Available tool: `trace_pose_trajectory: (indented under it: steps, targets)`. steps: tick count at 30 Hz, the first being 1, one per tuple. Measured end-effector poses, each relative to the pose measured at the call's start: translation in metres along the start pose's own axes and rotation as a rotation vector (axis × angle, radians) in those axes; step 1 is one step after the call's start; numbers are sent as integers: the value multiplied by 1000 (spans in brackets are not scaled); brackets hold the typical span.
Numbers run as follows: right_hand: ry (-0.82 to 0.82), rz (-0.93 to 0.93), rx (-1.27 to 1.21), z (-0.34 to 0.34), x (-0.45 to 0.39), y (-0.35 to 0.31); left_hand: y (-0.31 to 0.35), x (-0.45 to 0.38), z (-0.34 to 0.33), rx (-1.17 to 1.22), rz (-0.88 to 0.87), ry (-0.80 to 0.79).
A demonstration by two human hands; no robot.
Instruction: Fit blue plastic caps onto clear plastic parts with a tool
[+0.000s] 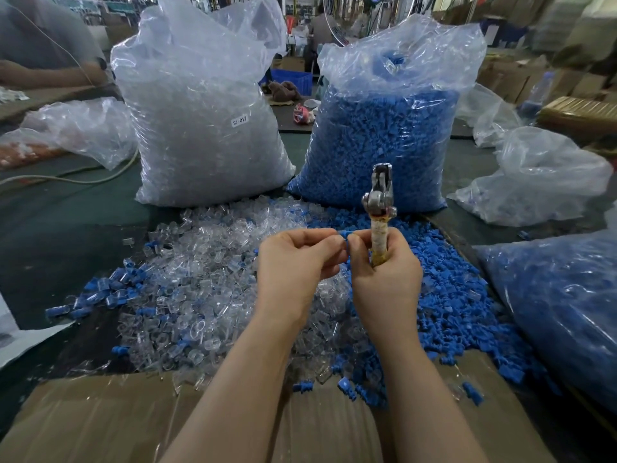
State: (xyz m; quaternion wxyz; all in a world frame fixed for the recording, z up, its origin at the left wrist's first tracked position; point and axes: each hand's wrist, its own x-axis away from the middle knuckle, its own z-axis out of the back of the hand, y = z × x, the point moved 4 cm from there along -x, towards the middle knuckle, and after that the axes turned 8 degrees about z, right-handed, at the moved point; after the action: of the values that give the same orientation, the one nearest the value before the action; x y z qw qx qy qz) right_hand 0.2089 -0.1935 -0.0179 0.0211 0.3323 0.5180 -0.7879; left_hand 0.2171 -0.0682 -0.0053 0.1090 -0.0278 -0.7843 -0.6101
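Pinching from both sides, a small blue plastic cap (345,234) is held between the fingertips of the left hand (293,262) and the right hand (384,272), above the middle of the table (66,222). A metal plier-like tool with a tape-wrapped handle (379,212) is also gripped upright in the right hand's curled fingers. Below, a loose heap of clear plastic parts (200,279) lies beside a heap of blue plastic caps (450,295). Toward the far edge stand a clear bag of transparent parts (200,121) and a clear bag of blue caps (384,138).
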Motion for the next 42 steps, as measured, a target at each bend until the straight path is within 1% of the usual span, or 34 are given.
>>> trace_pose_trajectory:
  steps: [7,13,17,21,27,30,34,42]
  targets:
    - [-43,-76,-4,-3,-2,4,3,2,0,-140,-134,57]
    - [-94,-144,-139,-4,-5,0,3,0,3,-224,-214,103]
    - [-205,-171,-164,-5,-6,2,2,-3,8,-243,-226,157]
    - [-371,-214,-201,-5,-5,7,0,-6,13,-168,-180,155]
    - [-592,-212,-80,-3,-2,12,0,-10,19,3,-147,125]
    - [-684,-178,-2,-6,0,10,0,-13,22,40,-152,130]
    - [-725,-170,2,-7,2,11,-1,-15,25,63,-148,130]
    - [-759,-167,22,-9,3,12,0,-16,27,28,-178,121]
